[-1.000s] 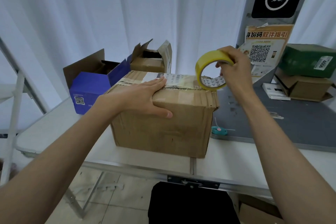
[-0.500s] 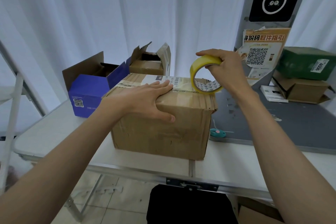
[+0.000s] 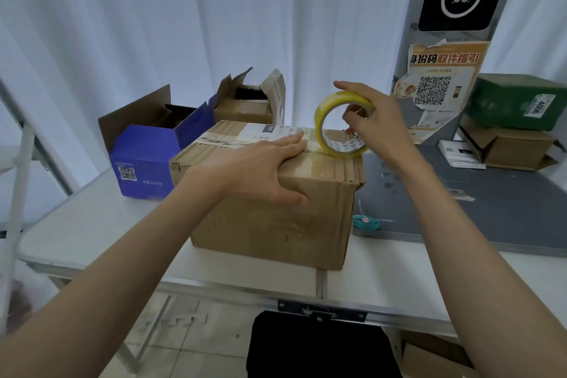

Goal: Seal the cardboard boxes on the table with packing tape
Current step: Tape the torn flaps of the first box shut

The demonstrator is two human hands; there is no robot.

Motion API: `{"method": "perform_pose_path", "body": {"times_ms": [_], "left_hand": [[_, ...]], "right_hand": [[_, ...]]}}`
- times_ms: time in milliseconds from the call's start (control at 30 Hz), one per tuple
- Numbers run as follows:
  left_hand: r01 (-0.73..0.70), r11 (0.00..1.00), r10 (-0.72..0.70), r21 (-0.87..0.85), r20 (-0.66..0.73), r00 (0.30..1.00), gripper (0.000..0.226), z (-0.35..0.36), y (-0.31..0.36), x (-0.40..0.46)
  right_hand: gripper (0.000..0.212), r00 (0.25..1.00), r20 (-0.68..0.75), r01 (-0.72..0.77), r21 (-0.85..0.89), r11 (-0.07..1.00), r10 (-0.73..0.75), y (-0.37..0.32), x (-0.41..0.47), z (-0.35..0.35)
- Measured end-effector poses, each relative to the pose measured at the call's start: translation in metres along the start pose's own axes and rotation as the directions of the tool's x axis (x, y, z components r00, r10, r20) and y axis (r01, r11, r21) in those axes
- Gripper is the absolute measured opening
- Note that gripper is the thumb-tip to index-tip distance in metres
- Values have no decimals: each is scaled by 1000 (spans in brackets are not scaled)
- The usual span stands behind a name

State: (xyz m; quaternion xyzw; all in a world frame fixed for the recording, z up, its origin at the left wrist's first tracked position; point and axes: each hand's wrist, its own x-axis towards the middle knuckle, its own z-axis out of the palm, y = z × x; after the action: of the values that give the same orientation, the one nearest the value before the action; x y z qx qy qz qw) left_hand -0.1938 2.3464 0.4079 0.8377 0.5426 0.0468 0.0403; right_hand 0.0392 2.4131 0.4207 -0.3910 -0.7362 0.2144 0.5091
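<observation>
A brown cardboard box [image 3: 276,218] with closed flaps stands on the white folding table [image 3: 92,224]. My left hand [image 3: 260,169] presses flat on its top near edge, fingers straight over the taped seam, thumb down the front face. My right hand [image 3: 374,120] grips a yellow roll of packing tape [image 3: 325,120] standing on edge at the right end of the box top. A strip of tape runs from the roll along the seam under my left fingertips.
An open blue box [image 3: 144,163] and an open brown box [image 3: 245,107] stand behind on the left. A grey mat [image 3: 460,202] lies to the right, with a small teal cutter [image 3: 365,222], a green box [image 3: 515,101] stacked on a brown one [image 3: 512,147], and a poster stand [image 3: 441,83].
My right hand has lowered the tape roll onto the right end of the box top and shifted its grip. My left hand's fingertips slid slightly right along the seam.
</observation>
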Motion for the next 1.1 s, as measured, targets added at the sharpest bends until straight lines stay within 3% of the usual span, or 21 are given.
{"method": "perform_pose_path", "body": {"times_ms": [100, 233, 433, 667, 800, 1100], "left_hand": [[27, 1000, -27, -5, -2, 1000, 123, 2, 7, 5], [116, 993, -115, 36, -22, 993, 135, 8, 22, 12], [140, 990, -140, -6, -138, 981, 130, 19, 44, 22], [163, 985, -157, 58, -102, 982, 128, 15, 46, 18], [176, 982, -174, 67, -47, 984, 127, 13, 46, 15], [124, 990, -124, 60, -4, 992, 118, 9, 48, 16]], "right_hand": [[51, 997, -49, -59, 109, 992, 65, 11, -8, 3], [30, 973, -118, -165, 234, 958, 197, 27, -24, 11], [16, 982, -68, -153, 262, 953, 176, 28, -26, 19], [19, 994, -91, -38, 204, 978, 57, 17, -13, 12], [25, 970, -235, 7, 293, 956, 65, 14, -10, 1], [32, 941, -326, -29, 183, 983, 89, 27, -17, -38]]}}
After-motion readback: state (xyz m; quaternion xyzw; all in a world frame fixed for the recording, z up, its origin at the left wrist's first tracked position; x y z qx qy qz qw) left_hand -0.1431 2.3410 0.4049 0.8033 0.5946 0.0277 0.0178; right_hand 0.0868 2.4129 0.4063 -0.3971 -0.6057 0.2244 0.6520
